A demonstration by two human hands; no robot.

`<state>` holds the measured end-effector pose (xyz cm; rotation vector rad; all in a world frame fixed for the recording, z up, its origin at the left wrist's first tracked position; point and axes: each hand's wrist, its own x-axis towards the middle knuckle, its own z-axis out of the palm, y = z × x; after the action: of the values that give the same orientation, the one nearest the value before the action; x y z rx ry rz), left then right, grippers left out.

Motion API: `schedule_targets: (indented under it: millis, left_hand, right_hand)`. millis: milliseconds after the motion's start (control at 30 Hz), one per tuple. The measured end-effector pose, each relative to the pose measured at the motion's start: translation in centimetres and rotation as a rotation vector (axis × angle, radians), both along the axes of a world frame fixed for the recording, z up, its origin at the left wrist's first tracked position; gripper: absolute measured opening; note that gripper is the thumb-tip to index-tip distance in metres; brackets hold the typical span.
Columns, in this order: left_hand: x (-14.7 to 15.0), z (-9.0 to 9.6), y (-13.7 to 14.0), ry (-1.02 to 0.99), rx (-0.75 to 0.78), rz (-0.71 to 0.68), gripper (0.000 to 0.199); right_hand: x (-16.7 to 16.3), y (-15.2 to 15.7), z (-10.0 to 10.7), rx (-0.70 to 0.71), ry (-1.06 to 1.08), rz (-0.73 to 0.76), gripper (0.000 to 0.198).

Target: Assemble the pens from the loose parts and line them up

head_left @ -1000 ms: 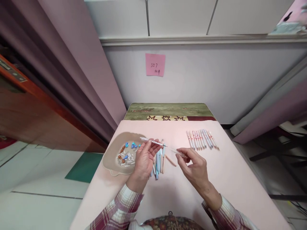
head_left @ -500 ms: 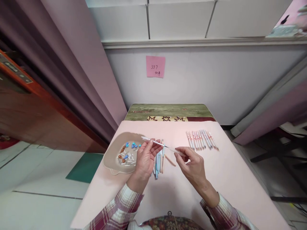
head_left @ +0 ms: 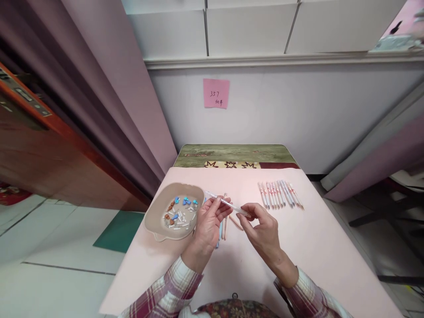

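My left hand (head_left: 208,221), palm up, pinches the rear part of a slim white pen (head_left: 228,203) between thumb and fingers. The pen slants down to the right, above the table. At its lower end my right hand (head_left: 261,225) is closed on a pale, see-through pen barrel (head_left: 240,210), which now meets the left hand's part in one line. Below and partly behind my left hand lie loose pen bodies in blue and peach (head_left: 225,227); some of them are hidden.
A beige basin (head_left: 155,227) on the left holds small blue and brown pieces and short white tubes. To the right lies a row of several finished-looking pens (head_left: 280,194). A pink cloth (head_left: 318,247) covers the table; a pink note (head_left: 216,93) is on the wall.
The dark-tipped refill that showed between the two pen parts is now inside the barrel. My hands have come closer together, the left moving right.
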<state>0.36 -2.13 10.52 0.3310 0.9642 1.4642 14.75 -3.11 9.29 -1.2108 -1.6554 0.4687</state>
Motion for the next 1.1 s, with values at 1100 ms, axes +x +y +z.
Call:
schedule_targets:
  millis: [1100]
  left_hand:
    - [0.32, -0.67, -0.08, -0.011, -0.038, -0.034, 0.023]
  right_hand:
    - [0.22, 0.24, -0.84, 0.116, -0.065, -0.014, 0.005]
